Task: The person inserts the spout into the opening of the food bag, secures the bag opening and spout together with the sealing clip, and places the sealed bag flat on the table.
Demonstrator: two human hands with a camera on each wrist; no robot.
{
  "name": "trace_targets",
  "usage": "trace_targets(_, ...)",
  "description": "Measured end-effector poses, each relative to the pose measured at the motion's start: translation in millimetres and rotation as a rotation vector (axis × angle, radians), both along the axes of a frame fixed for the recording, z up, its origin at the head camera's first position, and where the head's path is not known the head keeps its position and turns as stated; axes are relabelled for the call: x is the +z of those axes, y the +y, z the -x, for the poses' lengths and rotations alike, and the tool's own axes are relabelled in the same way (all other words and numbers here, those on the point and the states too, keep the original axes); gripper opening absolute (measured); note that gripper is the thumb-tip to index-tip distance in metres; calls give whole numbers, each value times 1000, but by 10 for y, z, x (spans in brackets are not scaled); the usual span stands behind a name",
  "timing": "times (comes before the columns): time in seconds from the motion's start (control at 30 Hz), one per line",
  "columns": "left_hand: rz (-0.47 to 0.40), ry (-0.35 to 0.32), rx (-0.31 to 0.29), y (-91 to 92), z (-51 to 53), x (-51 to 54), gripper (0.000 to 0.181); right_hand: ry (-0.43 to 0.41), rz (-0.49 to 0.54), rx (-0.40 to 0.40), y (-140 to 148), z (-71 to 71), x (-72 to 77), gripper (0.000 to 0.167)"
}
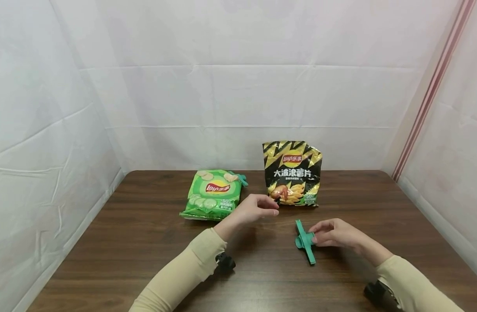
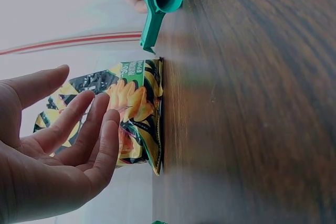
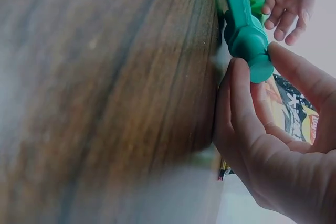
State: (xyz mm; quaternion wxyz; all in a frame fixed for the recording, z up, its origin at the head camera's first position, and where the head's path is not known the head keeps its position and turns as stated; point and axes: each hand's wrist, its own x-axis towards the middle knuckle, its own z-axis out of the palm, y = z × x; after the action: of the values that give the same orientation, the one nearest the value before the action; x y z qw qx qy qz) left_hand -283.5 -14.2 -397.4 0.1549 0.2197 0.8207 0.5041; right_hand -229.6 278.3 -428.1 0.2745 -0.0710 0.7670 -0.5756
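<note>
A green bag clip [image 1: 305, 243] with a round spout lies on the table. My right hand [image 1: 338, 235] pinches its spout end between thumb and fingertips, seen closely in the right wrist view, where the clip [image 3: 247, 40] is partly cut off at the top. My left hand [image 1: 255, 209] hovers over the table with loosely bent fingers and nothing in them. Behind it stands a black and yellow Lay's chip bag [image 1: 292, 175], upright, its top edge uneven. In the left wrist view the left hand [image 2: 68, 150] covers part of this bag [image 2: 131, 100].
A green Lay's chip bag [image 1: 211, 197] leans back at the left of the black one. Another green clip [image 1: 242, 179] shows partly behind its upper right. White sheeting [image 1: 223, 95] closes off the back and sides of the brown wooden table [image 1: 145, 216].
</note>
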Motion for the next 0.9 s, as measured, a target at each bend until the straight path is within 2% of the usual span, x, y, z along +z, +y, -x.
trace_targets(0.2, 0, -10, -4, 6, -6, 5, 24, -3, 20, 0, -20, 18, -1, 50)
trace_targets(0.5, -68, -55, 27, 17, -2, 2, 27, -31, 115, -15, -39, 56, -8, 49)
trace_targets(0.7, -76, -60, 47, 8, 32, -25, 26, -20, 144, -39, -62, 72, 78, 51)
trace_targets(0.9, -85, -65, 56, -8, 29, 16, 25, 17, 150, -36, -86, 120, 137, 51)
